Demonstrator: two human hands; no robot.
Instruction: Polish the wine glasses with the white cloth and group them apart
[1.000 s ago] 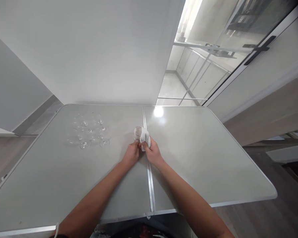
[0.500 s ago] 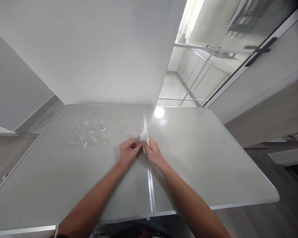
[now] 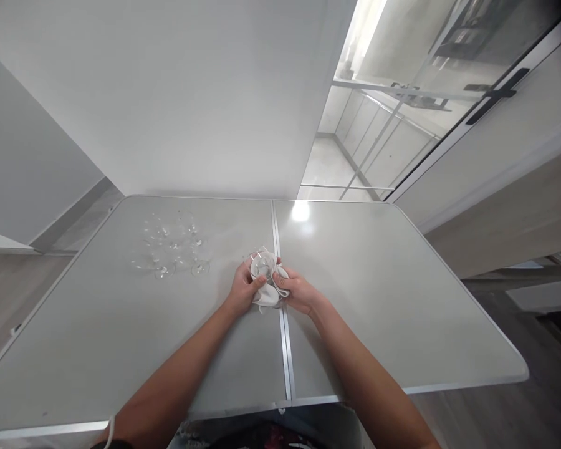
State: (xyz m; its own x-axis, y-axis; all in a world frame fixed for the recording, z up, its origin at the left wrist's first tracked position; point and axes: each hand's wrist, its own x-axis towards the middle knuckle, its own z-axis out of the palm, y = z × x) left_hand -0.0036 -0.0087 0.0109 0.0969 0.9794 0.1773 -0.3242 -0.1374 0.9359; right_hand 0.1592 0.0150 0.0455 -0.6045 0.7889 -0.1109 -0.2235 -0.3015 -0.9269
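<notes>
Between my two hands, over the seam of the table, is a clear stemmed glass (image 3: pixel 262 267) with its round end tilted toward me. My left hand (image 3: pixel 244 288) is closed round its left side, the thumb lying over the near edge. A white cloth (image 3: pixel 267 296) is bunched beneath and to the right of the glass. My right hand (image 3: pixel 299 290) is closed on that cloth, pressing it against the glass. The rest of the glass is hidden by the cloth and fingers. Several clear stemmed glasses (image 3: pixel 200 267) stand grouped on the table's left half.
The pale folding table (image 3: pixel 378 299) has a metal seam (image 3: pixel 286 355) down its middle and a metal rim. A white wall panel (image 3: pixel 191 100) rises at its far edge. A glass-paned door (image 3: pixel 355 143) stands beyond at the right.
The glass has turned so its round end now faces up toward me. The cloth has spread below and around it. My hands have moved slightly apart and shifted their grip.
</notes>
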